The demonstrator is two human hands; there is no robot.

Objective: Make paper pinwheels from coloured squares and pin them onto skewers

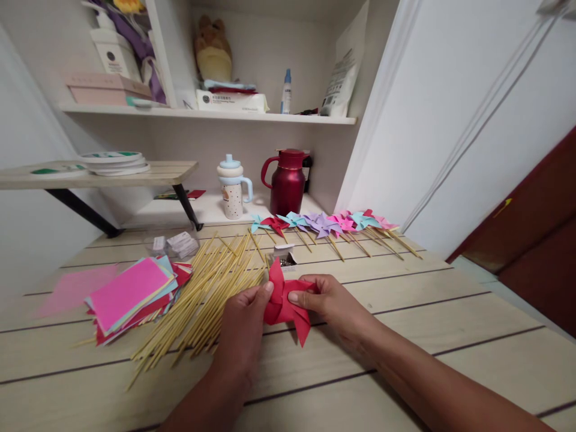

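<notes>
A red paper pinwheel is held up above the table between both hands. My left hand pinches its left side, thumb on top. From the right, my right hand grips the paper near the middle, its thumb pressed on the front. No stick shows on this pinwheel. Just behind it stands a small open box with tiny metal pieces inside. To the left of my left hand lies a loose heap of thin wooden sticks.
Colored paper sheets are stacked at the left, beside small white boxes. Several pinwheels on sticks lie along the table's back. Behind them stand a patterned cup and a red jug. A raised wooden stand occupies the left.
</notes>
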